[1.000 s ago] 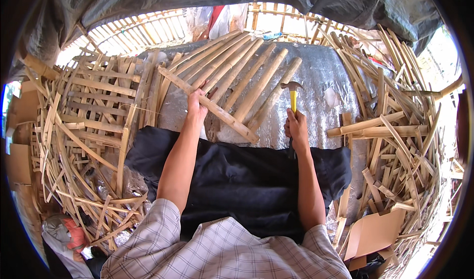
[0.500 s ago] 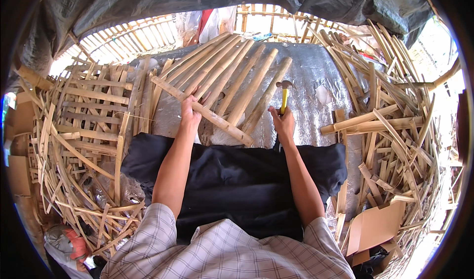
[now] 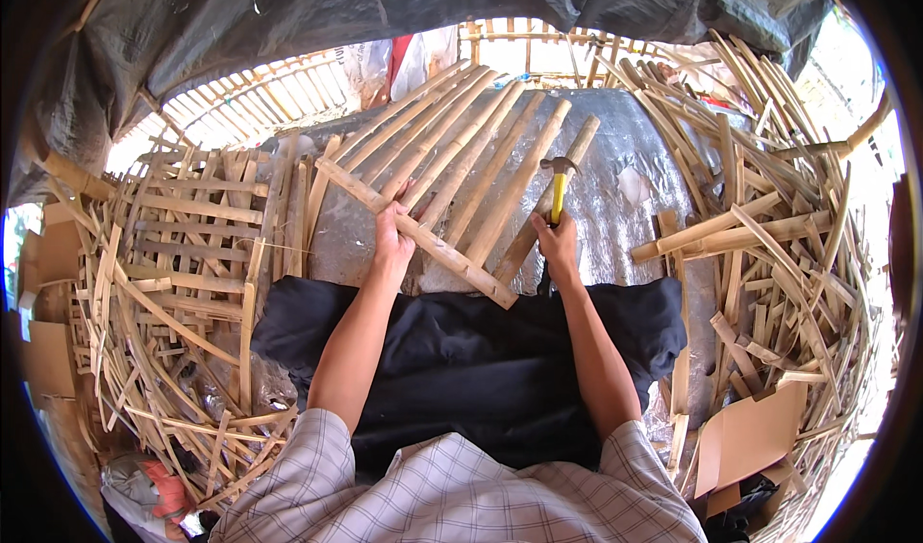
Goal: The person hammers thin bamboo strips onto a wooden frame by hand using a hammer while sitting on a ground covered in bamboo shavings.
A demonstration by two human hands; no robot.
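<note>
In front of me, my left hand point(image 3: 393, 234) is wrapped round the near crosspiece of a bamboo slat frame point(image 3: 452, 256). Several bamboo slats fan away from that crosspiece toward the far side, tilted over a silvery sheet. A claw hammer point(image 3: 558, 189) with a yellow handle and metal head stands upright in my right hand point(image 3: 557, 242), which grips it low on the handle. The hammer head overlaps the rightmost slat in view; whether they touch I cannot tell. Dark cloth point(image 3: 461, 351) covers my lap below both hands.
Lattice panels of bamboo point(image 3: 197, 221) are stacked at the left, with loose strips around them. A big heap of bamboo pieces point(image 3: 769, 254) fills the right side, near an open cardboard box point(image 3: 752, 437). Dark plastic sheeting point(image 3: 385, 24) hangs overhead.
The slat frame and my left hand have shifted a little to the right, nearer the hammer. My whole view has also moved slightly. Both grips stay the same.
</note>
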